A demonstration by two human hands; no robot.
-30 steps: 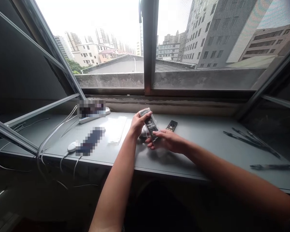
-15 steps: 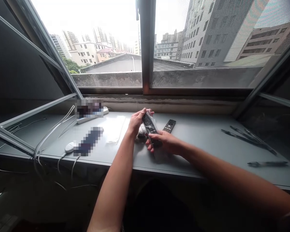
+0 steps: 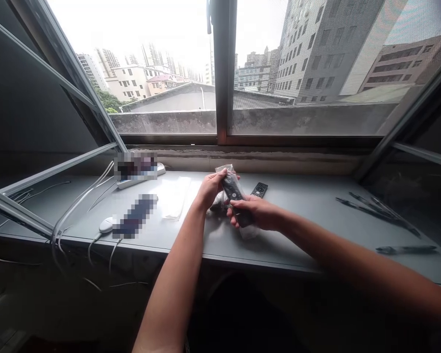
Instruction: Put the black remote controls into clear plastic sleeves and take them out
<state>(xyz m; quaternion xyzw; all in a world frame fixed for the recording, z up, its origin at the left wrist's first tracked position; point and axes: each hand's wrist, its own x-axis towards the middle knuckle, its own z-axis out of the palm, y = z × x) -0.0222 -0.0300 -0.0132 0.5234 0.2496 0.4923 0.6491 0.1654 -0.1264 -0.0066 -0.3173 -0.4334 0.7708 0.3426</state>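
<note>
A black remote control (image 3: 234, 192) lies tilted inside a clear plastic bag (image 3: 224, 168) above the desk. My left hand (image 3: 208, 190) pinches the bag at the remote's upper end, thumb on top. Lower down, my right hand (image 3: 260, 213) is closed around the remote through the plastic, its thumb across the buttons. The bag's loose end hangs below that hand. A second black remote (image 3: 260, 189) rests on the desk behind my right hand, partly covered by it. Under my left hand sits a small clear-wrapped dark item (image 3: 217, 202), mostly hidden.
On the left are a white power strip (image 3: 141, 175), a white round charger (image 3: 106, 225), a blurred-out phone-like item (image 3: 135, 216) and loose cables. White plastic sleeves (image 3: 175, 198) lie nearby. Several pens (image 3: 406, 249) are at the right. The window stands behind the grey desk (image 3: 308, 196).
The bagged remote has shifted slightly right and down with both hands. More of the bag now sticks up past the remote's upper end.
</note>
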